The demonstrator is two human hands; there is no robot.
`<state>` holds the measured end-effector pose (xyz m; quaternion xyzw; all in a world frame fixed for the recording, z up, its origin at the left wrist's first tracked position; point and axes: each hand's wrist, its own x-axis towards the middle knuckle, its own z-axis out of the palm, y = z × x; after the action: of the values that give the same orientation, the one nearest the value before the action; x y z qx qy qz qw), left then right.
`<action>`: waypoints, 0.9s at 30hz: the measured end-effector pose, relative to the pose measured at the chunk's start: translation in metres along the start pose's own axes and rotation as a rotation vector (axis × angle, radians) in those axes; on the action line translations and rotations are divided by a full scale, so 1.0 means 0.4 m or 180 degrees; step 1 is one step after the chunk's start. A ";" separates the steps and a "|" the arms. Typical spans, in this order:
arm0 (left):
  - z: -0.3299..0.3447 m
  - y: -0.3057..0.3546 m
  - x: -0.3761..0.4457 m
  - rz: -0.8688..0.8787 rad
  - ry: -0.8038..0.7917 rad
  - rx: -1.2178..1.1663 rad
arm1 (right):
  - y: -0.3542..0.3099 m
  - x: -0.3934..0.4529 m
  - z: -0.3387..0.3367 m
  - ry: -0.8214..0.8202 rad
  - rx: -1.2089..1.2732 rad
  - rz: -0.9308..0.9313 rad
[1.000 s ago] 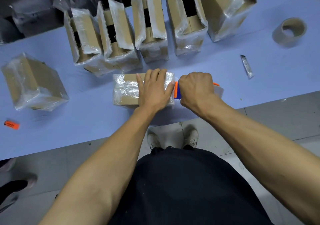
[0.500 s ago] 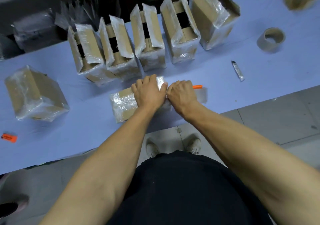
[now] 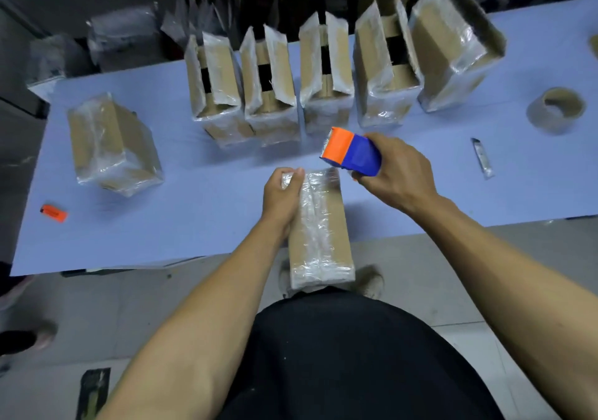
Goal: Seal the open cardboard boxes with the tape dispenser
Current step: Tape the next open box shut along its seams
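One box taped, a row of open ones waiting.

Our left hand (image 3: 281, 193) fingers curl around the far end of the box in hand (image 3: 318, 225), seam apparently taped; our right hand (image 3: 396, 173) wraps the tape dispenser (image 3: 352, 152), lifted clear. Behind, four open boxes (image 3: 268, 86) await; the leftmost box (image 3: 110, 144) looks closed.

Tape roll (image 3: 594, 45) cut by right edge; dispenser (image 3: 352, 151) rear – hidden under fingers (image 3: 393, 157)

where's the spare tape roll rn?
Head view, far right of the blue table: the spare tape roll lies beyond the small knife, right of the rightmost open box.
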<state>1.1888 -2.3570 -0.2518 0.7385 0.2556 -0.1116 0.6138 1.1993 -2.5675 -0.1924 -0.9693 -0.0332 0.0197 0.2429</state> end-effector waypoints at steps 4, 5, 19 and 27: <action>-0.024 0.053 -0.014 0.0659 0.0480 0.0696 | -0.021 0.019 -0.031 0.0039 -0.0130 -0.0520; -0.030 0.084 -0.017 0.0897 0.0588 0.0639 | -0.025 0.024 -0.041 0.0056 -0.0118 -0.0607; -0.078 0.264 -0.073 0.0086 -0.0830 -0.1011 | -0.080 0.054 -0.078 0.0144 0.0444 -0.0950; -0.080 0.241 -0.070 0.0217 -0.0848 -0.0975 | -0.081 0.048 -0.079 0.0002 0.0571 -0.0968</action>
<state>1.2101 -2.3439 -0.1494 0.6235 0.1610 -0.1472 0.7507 1.2185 -2.5526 -0.1498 -0.9275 -0.1775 -0.0147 0.3286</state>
